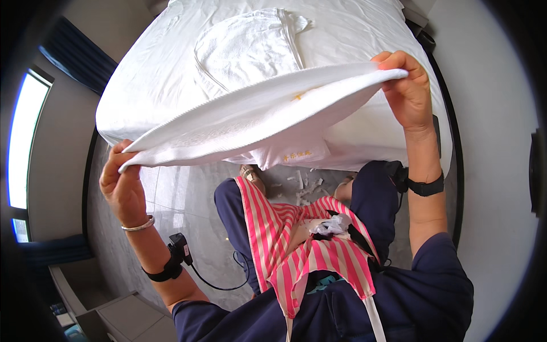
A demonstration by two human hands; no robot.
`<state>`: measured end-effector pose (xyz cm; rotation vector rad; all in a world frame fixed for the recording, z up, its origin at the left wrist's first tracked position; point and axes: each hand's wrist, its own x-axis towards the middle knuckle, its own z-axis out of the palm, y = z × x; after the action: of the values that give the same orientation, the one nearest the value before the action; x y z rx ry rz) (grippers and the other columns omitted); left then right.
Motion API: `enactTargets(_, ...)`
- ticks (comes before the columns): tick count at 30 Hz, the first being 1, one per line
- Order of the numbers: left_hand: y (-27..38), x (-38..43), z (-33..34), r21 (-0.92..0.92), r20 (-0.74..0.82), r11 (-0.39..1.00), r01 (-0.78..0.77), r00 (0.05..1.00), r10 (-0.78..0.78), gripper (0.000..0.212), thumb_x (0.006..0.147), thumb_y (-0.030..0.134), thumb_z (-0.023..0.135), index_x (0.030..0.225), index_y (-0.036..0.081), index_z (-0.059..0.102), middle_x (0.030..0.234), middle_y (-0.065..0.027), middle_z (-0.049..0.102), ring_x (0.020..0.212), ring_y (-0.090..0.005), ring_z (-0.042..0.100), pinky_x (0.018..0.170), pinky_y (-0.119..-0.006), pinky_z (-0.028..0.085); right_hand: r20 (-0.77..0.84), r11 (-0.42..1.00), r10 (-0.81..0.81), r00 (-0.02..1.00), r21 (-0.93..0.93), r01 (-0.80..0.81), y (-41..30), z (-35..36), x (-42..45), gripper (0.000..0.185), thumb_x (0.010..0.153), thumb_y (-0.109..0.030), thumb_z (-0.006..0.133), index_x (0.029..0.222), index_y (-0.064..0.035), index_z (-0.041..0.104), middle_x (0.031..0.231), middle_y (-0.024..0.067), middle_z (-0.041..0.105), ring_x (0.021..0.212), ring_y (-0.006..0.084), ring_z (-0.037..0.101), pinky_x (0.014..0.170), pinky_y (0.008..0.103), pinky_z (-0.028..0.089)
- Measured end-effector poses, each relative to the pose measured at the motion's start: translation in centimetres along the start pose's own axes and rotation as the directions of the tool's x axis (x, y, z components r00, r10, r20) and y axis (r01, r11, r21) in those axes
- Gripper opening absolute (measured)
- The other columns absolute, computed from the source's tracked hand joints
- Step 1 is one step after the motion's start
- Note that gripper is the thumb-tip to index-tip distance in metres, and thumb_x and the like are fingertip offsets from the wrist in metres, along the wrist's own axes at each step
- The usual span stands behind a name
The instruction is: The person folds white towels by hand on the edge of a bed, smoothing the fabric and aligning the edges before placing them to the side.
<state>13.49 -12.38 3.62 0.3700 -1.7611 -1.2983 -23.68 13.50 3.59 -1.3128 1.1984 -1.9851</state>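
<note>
My left hand and my right hand hold a white towel stretched between them above the near edge of the bed. Each hand pinches one end, with fingers and thumb closed on the cloth; the right end is higher in the picture. The towel sags in the middle, and a small yellow mark shows on it. Below it, a white cloth with yellow writing lies at the bed's near edge, partly hidden by the towel. Another white towel lies loosely spread on the bed, its near part covered by the held one.
A bed with a white sheet fills the space ahead. White scraps lie on the grey tiled floor near my feet. A wall stands at the right, a dark curtain and grey furniture at the left.
</note>
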Motion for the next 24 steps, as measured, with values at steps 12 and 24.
enactTargets(12,1.7,3.8,-0.3,-0.568,0.231,0.801,0.189,0.971,-0.066,0.018,0.085,0.006,0.057,0.103,0.002,0.061,0.103,-0.0114,0.063,0.099,-0.0225,0.059,0.091,-0.034,0.044,-0.073,0.98,0.098,0.992,0.179,-0.084,-6.5,-3.7,-1.0,0.04,0.086,-0.009,0.051,0.125,-0.0025,0.046,0.115,0.0062,0.056,0.106,0.0161,0.053,0.098,0.0329,0.039)
enactTargets(24,-1.5,13.5,11.1,-0.496,0.199,0.849,0.182,0.976,-0.093,0.015,0.087,0.002,0.055,0.102,0.0,0.058,0.1,-0.0127,0.061,0.096,-0.0236,0.057,0.093,-0.038,0.043,-0.305,0.999,-0.026,0.952,-0.05,0.011,-11.0,-9.0,2.3,0.025,0.081,0.005,0.052,0.105,-0.002,0.05,0.097,0.008,0.059,0.087,0.0173,0.06,0.081,0.0292,0.05)
